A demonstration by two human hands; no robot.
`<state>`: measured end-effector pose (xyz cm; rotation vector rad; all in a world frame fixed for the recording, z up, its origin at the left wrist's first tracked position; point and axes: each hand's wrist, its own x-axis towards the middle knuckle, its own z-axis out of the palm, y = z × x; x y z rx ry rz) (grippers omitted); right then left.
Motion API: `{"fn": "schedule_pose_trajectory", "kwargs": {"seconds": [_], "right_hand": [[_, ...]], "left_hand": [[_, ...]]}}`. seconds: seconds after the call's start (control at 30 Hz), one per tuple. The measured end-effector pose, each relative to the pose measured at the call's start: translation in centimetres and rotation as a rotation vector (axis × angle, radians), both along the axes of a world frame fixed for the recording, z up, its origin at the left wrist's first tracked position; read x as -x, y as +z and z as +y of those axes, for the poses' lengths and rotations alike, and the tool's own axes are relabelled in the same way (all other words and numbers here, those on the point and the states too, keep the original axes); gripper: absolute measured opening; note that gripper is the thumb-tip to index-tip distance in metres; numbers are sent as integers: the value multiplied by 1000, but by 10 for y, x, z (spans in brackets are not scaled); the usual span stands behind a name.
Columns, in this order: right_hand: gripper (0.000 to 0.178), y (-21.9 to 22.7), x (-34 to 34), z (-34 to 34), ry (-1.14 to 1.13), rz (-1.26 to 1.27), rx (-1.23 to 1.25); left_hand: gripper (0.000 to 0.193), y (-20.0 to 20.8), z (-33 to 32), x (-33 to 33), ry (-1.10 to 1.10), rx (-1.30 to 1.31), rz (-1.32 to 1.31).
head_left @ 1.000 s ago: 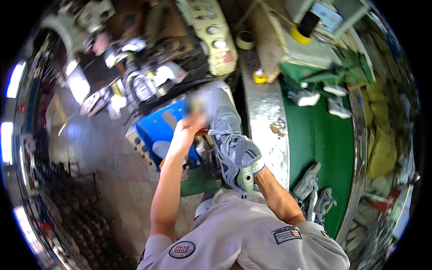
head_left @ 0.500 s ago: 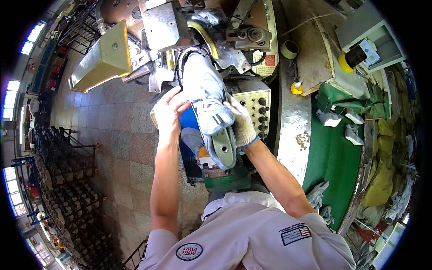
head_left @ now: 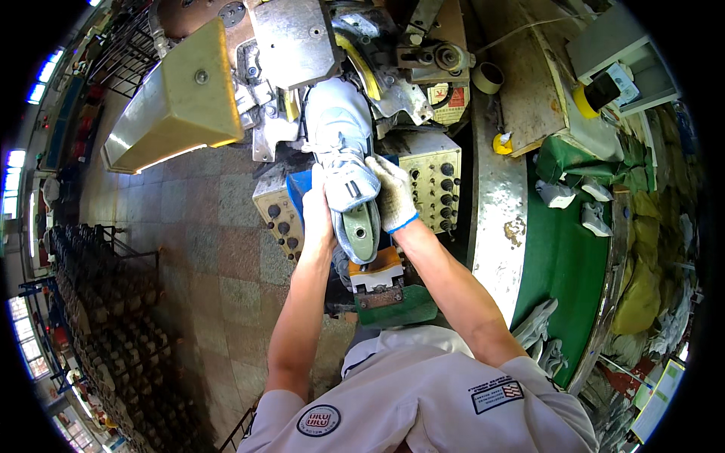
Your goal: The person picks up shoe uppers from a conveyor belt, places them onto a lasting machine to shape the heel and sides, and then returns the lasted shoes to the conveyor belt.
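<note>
A pale blue shoe upper (head_left: 341, 140) sits on a green shoe last (head_left: 360, 230), its toe end reaching into the jaws of a metal shoe machine (head_left: 293, 41). The heel end points toward me, with a hole in the last showing. My bare left hand (head_left: 318, 208) is closed against the upper's left side. On the opposite side, my right hand (head_left: 395, 198), in a white knitted glove with a blue cuff, grips the upper near the heel. Some fingers of both hands are hidden by the shoe.
Control boxes with black knobs (head_left: 432, 185) flank the machine below its jaws. A yellowish metal cover (head_left: 177, 94) juts out at left. To the right runs a green conveyor belt (head_left: 563, 264) carrying several shoe uppers. Racks of dark shoe-shaped items (head_left: 113, 302) stand at far left.
My left hand has shifted from beside the toe back to the upper's left side and closed on it. The shoe has straightened and its heel end has swung slightly left.
</note>
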<state>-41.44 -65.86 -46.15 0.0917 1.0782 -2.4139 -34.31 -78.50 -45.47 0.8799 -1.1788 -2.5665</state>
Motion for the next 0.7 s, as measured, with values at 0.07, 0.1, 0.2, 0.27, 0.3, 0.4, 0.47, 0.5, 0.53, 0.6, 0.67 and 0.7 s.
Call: {"fn": "schedule_pose_trajectory", "kwargs": {"seconds": [0.07,0.1,0.2,0.27,0.3,0.4,0.47,0.5,0.53,0.6,0.67,0.7], "right_hand": [[23,1,1,1,-9,-13,31],[21,0,2,1,-10,-16,18],[23,-9,6,3,-2,75,-82],[28,-14,9,3,-22,262,-254],[31,-15,8,4,-33,354,-342],[42,-8,6,9,26,131,-221],[51,-18,-3,31,-42,141,-327],[56,-1,-12,49,-18,119,-270],[59,4,-18,74,-44,133,-268],[55,-8,-36,129,-173,150,-373],[45,-27,-58,187,-251,78,-137],[42,-22,-71,202,-262,109,-266]], "left_hand": [[50,-1,2,2,-13,14,24],[50,2,6,3,-12,34,38],[50,-11,3,7,-1,64,59],[50,-19,4,9,11,40,101],[49,-19,5,9,7,51,86],[48,-24,3,1,9,197,3],[50,-47,2,-29,22,466,-112],[52,-62,2,-48,40,612,-190],[55,-78,9,-76,52,786,-281],[71,-118,26,-129,55,798,-540],[81,-161,53,-168,-93,844,-717],[80,-180,69,-178,-142,839,-785]]}}
